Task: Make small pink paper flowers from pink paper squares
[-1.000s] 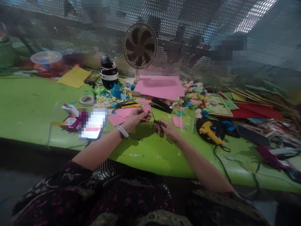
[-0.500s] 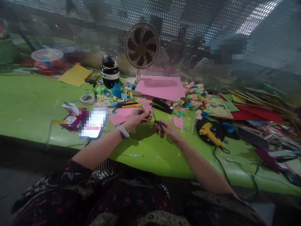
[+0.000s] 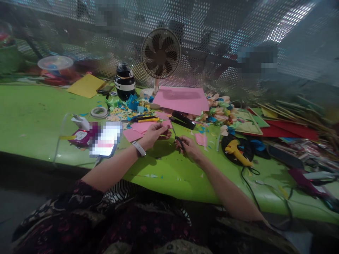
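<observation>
My left hand [image 3: 156,134], with a pale band at the wrist, pinches a small piece of pink paper [image 3: 167,123] at its fingertips. Dark-handled scissors [image 3: 179,141] are gripped in my right hand [image 3: 188,147], blades pointing up and away towards the pink piece. Whether the blades touch the paper is too small to tell. Pink paper sheets [image 3: 134,134] lie on the green table just left of my left hand. Beyond both hands rest a black stapler [image 3: 182,120] and a yellow-and-black cutter [image 3: 148,119]. A small pink square [image 3: 200,139] lies right of the scissors.
A fan [image 3: 161,53] stands behind a large pink sheet [image 3: 182,98]. Left are a lit phone [image 3: 106,139], a tape roll [image 3: 99,112] and a black bottle [image 3: 125,83]. A yellow glue gun [image 3: 236,151] with its cord lies right, near paper flowers [image 3: 218,106] and red sheets [image 3: 283,128].
The view has shifted slightly. Both hands stay in nearly the same place, still holding the pink paper and the scissors; the scissors' angle differs a little.
</observation>
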A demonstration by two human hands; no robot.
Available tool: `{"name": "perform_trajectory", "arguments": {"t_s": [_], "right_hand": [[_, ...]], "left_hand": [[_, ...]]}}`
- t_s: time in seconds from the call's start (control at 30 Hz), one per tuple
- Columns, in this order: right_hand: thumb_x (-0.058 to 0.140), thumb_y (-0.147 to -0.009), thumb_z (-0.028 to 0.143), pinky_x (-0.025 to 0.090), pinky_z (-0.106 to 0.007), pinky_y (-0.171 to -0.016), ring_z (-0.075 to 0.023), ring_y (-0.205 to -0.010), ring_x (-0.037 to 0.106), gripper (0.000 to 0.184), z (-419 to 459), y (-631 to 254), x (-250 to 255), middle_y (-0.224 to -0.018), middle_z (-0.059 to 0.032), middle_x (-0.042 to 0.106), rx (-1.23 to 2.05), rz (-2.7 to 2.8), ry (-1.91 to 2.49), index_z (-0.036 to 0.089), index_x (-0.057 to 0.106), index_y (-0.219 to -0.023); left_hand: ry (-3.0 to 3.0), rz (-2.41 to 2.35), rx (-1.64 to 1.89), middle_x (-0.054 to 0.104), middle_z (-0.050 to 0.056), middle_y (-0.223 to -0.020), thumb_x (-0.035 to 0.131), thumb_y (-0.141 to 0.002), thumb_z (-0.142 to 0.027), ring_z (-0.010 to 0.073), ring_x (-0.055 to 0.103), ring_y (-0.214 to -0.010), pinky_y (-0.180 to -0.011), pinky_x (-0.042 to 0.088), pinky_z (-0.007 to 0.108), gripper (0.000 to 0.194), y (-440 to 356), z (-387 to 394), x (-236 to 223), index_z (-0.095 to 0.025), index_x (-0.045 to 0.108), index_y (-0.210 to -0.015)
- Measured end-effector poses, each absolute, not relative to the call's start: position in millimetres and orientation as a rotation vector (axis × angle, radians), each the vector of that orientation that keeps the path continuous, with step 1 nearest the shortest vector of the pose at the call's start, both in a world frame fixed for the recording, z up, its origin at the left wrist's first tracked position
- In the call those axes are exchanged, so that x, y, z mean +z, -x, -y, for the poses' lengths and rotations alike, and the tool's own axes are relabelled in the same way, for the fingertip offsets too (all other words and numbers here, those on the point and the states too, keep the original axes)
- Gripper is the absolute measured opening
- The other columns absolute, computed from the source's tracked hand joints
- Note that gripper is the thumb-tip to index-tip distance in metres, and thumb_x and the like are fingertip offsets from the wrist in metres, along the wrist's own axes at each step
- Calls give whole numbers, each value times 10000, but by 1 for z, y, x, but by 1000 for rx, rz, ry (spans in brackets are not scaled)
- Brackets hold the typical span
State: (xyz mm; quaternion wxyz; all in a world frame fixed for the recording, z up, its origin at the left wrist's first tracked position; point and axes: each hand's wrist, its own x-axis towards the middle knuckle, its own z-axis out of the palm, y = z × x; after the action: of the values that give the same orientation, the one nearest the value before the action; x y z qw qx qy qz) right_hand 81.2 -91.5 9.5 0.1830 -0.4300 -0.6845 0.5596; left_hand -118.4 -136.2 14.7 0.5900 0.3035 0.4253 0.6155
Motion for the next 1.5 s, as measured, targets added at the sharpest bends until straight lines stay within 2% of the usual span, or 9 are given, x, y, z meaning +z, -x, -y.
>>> {"name": "perform_trajectory", "arguments": {"t_s": [0.37,0.57,0.73,0.87,1.0,1.33,1.5], "right_hand": [[715,-725,715,323,-216,-432,-82,-522,483,559,93,-78,13,-693,-11,649,1503,1965,1178,177,636,-856],[726,-759,656,367,-217,-436,-92,-537,515,490,91,-78,10,-697,-33,662,1493,1973,1175,177,651,-826],[748,-662,728,346,-216,-407,-103,-540,527,585,92,-78,11,-674,-28,649,1493,1955,1163,172,648,-813],[781,-602,735,328,-215,-406,-90,-513,505,625,91,-78,13,-655,-13,644,1505,1926,1191,162,645,-811],[780,-607,731,319,-212,-411,-77,-497,485,627,91,-77,15,-654,-5,648,1513,1923,1195,160,644,-830],[747,-583,801,307,-209,-391,-66,-460,441,664,94,-77,18,-620,-7,640,1521,1922,1176,179,643,-790],[755,-572,796,296,-205,-379,-53,-430,414,670,94,-77,16,-605,7,634,1539,1926,1191,175,640,-796]], "left_hand": [[-688,-1012,1455,689,33,-704,782,-833,-279,101,670,-646,-653,572,236,233,118,137,18,-109,633,-777],[-708,-1036,1479,683,22,-728,819,-785,-370,100,670,-659,-658,575,235,315,119,137,17,-122,626,-772],[-723,-1039,1516,672,13,-714,827,-763,-407,94,651,-625,-659,568,248,350,121,135,15,-122,624,-772],[-773,-1035,1491,658,8,-685,837,-741,-439,88,630,-610,-679,561,260,387,121,135,16,-116,626,-778],[-786,-1036,1465,646,0,-666,847,-722,-457,83,612,-595,-683,561,266,411,119,136,16,-115,625,-775],[-737,-1059,1488,696,31,-761,812,-778,-434,119,693,-684,-662,560,242,356,119,135,14,-130,627,-781],[-716,-1085,1523,685,20,-740,810,-791,-400,118,697,-669,-645,549,229,322,120,133,13,-134,629,-788]]}}
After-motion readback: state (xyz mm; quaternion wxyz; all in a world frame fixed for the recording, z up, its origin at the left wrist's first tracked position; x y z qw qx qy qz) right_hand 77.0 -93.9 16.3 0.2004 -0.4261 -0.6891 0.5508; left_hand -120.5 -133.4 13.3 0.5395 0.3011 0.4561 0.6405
